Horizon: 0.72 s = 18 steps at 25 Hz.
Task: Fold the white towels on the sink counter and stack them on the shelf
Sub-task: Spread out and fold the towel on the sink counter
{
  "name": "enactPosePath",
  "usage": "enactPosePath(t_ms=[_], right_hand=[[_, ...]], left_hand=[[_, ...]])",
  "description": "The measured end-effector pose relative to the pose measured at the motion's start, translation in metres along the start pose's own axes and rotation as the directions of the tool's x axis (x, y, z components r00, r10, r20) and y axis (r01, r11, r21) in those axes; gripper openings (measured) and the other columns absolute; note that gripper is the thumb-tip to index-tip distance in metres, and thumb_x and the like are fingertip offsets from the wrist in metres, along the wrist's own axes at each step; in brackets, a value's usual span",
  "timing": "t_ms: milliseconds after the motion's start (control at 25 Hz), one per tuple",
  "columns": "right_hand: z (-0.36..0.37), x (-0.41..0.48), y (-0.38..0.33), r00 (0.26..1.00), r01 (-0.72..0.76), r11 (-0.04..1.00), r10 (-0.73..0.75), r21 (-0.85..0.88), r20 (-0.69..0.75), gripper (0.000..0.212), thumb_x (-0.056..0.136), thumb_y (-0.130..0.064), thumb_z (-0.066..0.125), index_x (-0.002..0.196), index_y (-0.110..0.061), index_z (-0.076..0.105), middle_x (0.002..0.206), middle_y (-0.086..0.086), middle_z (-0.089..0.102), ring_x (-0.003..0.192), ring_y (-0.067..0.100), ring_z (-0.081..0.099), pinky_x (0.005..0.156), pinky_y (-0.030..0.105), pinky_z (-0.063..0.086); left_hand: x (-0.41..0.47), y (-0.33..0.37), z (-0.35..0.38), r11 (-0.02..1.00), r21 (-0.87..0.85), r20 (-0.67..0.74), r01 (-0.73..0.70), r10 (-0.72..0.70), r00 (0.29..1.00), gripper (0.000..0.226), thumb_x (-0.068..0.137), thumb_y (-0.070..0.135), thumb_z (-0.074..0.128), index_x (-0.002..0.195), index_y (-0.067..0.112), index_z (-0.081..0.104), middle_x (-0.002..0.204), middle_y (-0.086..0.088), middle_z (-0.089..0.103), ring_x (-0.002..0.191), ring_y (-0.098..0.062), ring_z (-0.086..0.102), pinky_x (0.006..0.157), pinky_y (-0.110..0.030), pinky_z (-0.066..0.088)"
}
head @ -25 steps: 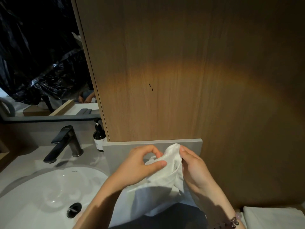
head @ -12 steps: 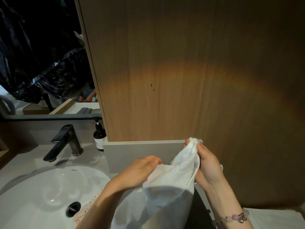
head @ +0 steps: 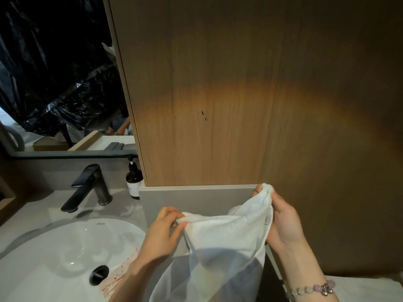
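Logging item one, white towel [head: 226,240]: location? (Clerk)

Held in the air over the near edge of the bench [head: 126,205], just right of the sink basin [head: 43,258]. Unfolded, with its body hanging down toward the person. (Checker)

Axis of the top edge? (Clerk)

Stretched between both hands, running from lower left to upper right, so the right end sits higher. Judged: the coming fold turns on bringing those two ends level or together. (Checker)

Left hand [head: 162,232], state? (Clerk)

Fingers curled, thumb and fingertips pinching the left end of the top edge. (Checker)

Right hand [head: 283,221]? (Clerk)

Closed round the bunched right corner, gripping it in front of the wooden panel [head: 239,105]. Beaded bracelet [head: 314,289] on that wrist. (Checker)

Which hand is nearer the bulk? (Clerk)

Both touch the cloth; the left sits lower, nearer the hanging mass. (Checker)

Other stock? (Clerk)

Second towel [head: 370,288], lying at lower right, well apart from the basin. Dark tap [head: 87,188] and brown bottle [head: 134,182] at the back of the bench. Shelf: cannot be made out. (Checker)
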State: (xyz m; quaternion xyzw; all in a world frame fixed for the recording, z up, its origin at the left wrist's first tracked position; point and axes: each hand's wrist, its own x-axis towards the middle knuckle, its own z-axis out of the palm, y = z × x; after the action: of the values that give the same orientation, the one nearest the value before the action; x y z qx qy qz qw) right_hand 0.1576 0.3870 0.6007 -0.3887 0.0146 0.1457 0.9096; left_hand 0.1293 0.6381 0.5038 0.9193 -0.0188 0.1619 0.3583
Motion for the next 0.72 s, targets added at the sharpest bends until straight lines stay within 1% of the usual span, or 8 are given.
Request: enactPosePath(t_ms=[80, 160, 240, 320, 520, 600, 640, 720], right_hand=[[0.003, -0.004, -0.001, 1.000, -0.020, 1.000, 0.020, 0.013, -0.009, 0.041, 0.042, -0.038, 0.089, 0.071, -0.013, 0.074, 0.075, 0.004, 0.058, 0.061, 0.009, 0.059, 0.056, 0.020, 0.050], [0.005, -0.007, -0.001, 0.998, -0.047, 0.999, 0.047, 0.016, -0.035, 0.062, 0.051, -0.034, 0.087, 0.105, -0.010, 0.071, 0.112, 0.012, 0.064, 0.100, 0.025, 0.064, 0.086, 0.027, 0.050], [0.004, -0.010, -0.002, 0.997, -0.055, 0.998, 0.056, 0.030, -0.045, 0.086, 0.059, -0.030, 0.076, 0.135, -0.001, 0.046, 0.145, 0.020, 0.038, 0.135, 0.036, 0.036, 0.112, 0.037, 0.029], [0.008, -0.012, -0.002, 0.997, -0.063, 0.998, 0.064, 0.013, -0.035, 0.080, 0.052, -0.029, 0.082, 0.126, -0.006, 0.059, 0.136, 0.019, 0.050, 0.124, 0.035, 0.050, 0.104, 0.034, 0.039], [0.006, -0.015, -0.003, 0.997, -0.064, 0.998, 0.064, -0.009, -0.031, 0.053, 0.051, -0.033, 0.088, 0.098, -0.014, 0.073, 0.117, 0.015, 0.059, 0.112, 0.037, 0.055, 0.093, 0.031, 0.047], [0.008, -0.018, -0.005, 0.996, -0.070, 0.997, 0.072, 0.023, -0.058, 0.082, 0.063, -0.032, 0.075, 0.135, -0.005, 0.048, 0.147, 0.025, 0.028, 0.140, 0.040, 0.019, 0.116, 0.042, 0.019], [0.010, -0.019, -0.006, 0.995, -0.053, 0.997, 0.058, 0.062, -0.085, 0.096, 0.064, -0.032, 0.072, 0.143, 0.001, 0.027, 0.148, 0.025, 0.010, 0.141, 0.037, 0.003, 0.118, 0.045, 0.006], [0.011, -0.023, -0.007, 0.996, -0.019, 0.997, 0.024, 0.069, -0.081, 0.100, 0.064, -0.031, 0.066, 0.143, 0.003, 0.015, 0.148, 0.022, 0.002, 0.140, 0.035, -0.003, 0.117, 0.046, 0.000]], left_hand=[[-0.003, 0.006, 0.006, 0.992, -0.080, -0.093, 0.096, -0.103, 0.990, 0.007, 0.089, 0.032, 0.058, 0.082, 0.032, 0.056, 0.100, 0.016, 0.051, 0.083, 0.000, 0.054, 0.072, -0.007, 0.040], [-0.003, 0.012, 0.010, 0.919, -0.275, -0.026, 0.284, -0.302, 0.953, 0.012, 0.092, 0.022, 0.057, 0.081, 0.028, 0.057, 0.092, 0.005, 0.060, 0.071, -0.002, 0.059, 0.073, -0.017, 0.044], [0.003, 0.018, 0.009, 0.650, -0.551, 0.208, 0.523, -0.500, 0.841, 0.018, 0.098, 0.023, 0.047, 0.086, 0.016, 0.059, 0.086, -0.007, 0.066, 0.066, -0.011, 0.064, 0.071, -0.031, 0.050], [0.007, 0.021, 0.004, 0.376, -0.649, 0.407, 0.662, -0.563, 0.719, 0.025, 0.100, 0.028, 0.041, 0.088, 0.011, 0.057, 0.081, -0.010, 0.068, 0.061, -0.014, 0.066, 0.063, -0.026, 0.054], [0.015, 0.026, -0.006, 0.025, -0.748, 0.534, 0.664, -0.571, 0.623, 0.021, 0.096, 0.022, 0.050, 0.090, 0.007, 0.064, 0.065, -0.005, 0.071, 0.049, -0.010, 0.065, 0.047, -0.017, 0.053], [0.017, 0.030, -0.007, -0.099, -0.767, 0.582, 0.634, -0.522, 0.623, 0.018, 0.095, 0.013, 0.049, 0.095, 0.001, 0.063, 0.069, -0.010, 0.072, 0.052, -0.014, 0.067, 0.049, -0.022, 0.055], [0.017, 0.032, -0.008, -0.128, -0.771, 0.596, 0.624, -0.490, 0.636, 0.018, 0.095, 0.009, 0.048, 0.096, -0.002, 0.062, 0.072, -0.013, 0.072, 0.055, -0.016, 0.069, 0.051, -0.025, 0.056], [0.018, 0.034, -0.009, -0.129, -0.779, 0.599, 0.613, -0.439, 0.669, 0.017, 0.095, 0.002, 0.045, 0.097, -0.006, 0.060, 0.078, -0.017, 0.071, 0.061, -0.019, 0.070, 0.056, -0.029, 0.057]])
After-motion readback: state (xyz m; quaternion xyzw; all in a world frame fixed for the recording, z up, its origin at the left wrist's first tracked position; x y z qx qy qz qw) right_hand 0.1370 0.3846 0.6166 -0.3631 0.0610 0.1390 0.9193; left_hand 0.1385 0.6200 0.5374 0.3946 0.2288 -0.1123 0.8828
